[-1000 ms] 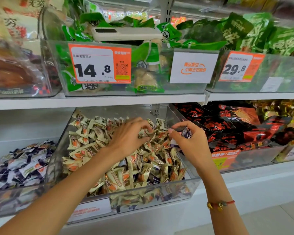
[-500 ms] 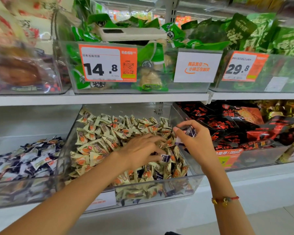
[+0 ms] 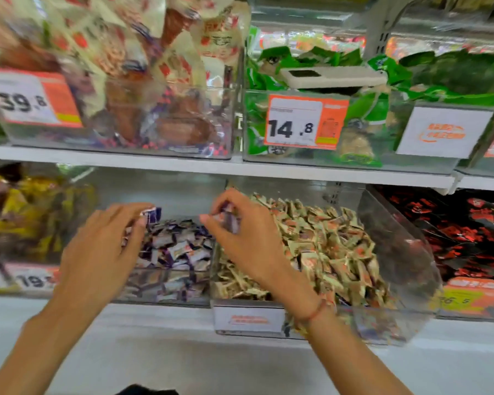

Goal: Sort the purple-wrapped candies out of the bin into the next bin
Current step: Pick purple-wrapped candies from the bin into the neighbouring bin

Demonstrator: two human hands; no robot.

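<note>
Hovering over the bin of purple candies, the left hand pinched one purple candy at its fingertips. The right hand, just beside it at the divider, clutched more purple candies in curled fingers, next to the bin of tan candies. The frame was blurred.

I see two clear bins side by side on the lower shelf: the left bin holds one heap of candies, the right bin another heap, walls touching. My left hand is above the left bin with a candy at its fingertips; my right hand (also pinching candy) is over the shared wall. More bins sit above, price tag in front.
</note>
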